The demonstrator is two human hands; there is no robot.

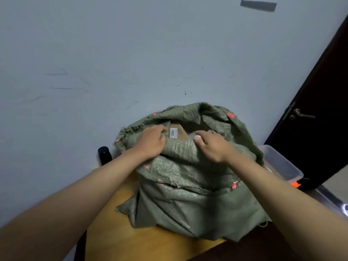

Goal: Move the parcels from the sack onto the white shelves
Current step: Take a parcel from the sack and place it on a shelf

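Meanwhile, a grey-blue wall (131, 53), scuffed with faint dark marks, filled the upper frame, and a dark door (323, 102) with a metal lever handle stood at three o'clock. At the centre, a large sack (188, 194) of coarse green woven plastic, frayed along its rim and dotted with small red marks, slumped in soft folds on a smooth wooden counter (131, 240). The step in hand appeared to be the opening of the sack, with no parcel lifted out and no white shelves in sight. At four o'clock from the sack's mouth a clear, rigid plastic bin (282, 162) sat just beside it. The left hand (150, 142), at nine o'clock of the mouth, had its fingers curled over the near lip of the cloth; the right hand (212, 146), at three o'clock, gripped the same lip with the thumb on top, and together they pressed the fabric down. Between the hands, deep in the opening, lay a flat brown cardboard parcel (181, 133) bearing a white label printed 2001. The next move would likely call for pushing the limp lip lower, then gripping the stiff parcel by its edges. A small, dark cylindrical bottle (104, 155) stood at nine o'clock, against the wall.
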